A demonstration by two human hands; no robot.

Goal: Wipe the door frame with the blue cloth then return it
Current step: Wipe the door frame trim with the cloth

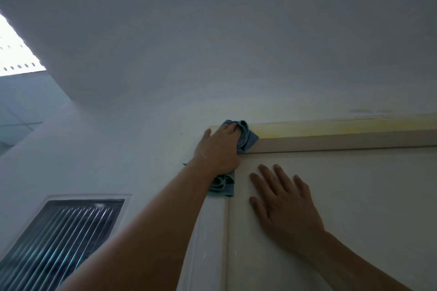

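My left hand (218, 149) reaches up and holds the crumpled blue cloth (246, 136) against the top left corner of the pale door frame (343, 136). Folds of the cloth bulge out past my fingers at the top, and a loose end hangs below my wrist. My right hand (281, 198) lies flat with spread fingers on the white door (366, 196), just under the frame's top bar and right of the corner. The frame's left upright runs down beneath my left forearm.
A white wall and ceiling (212, 30) fill the upper view. A louvred glass vent window (59, 241) sits in the wall at lower left. A bright ceiling light panel (16, 54) glows at the far left.
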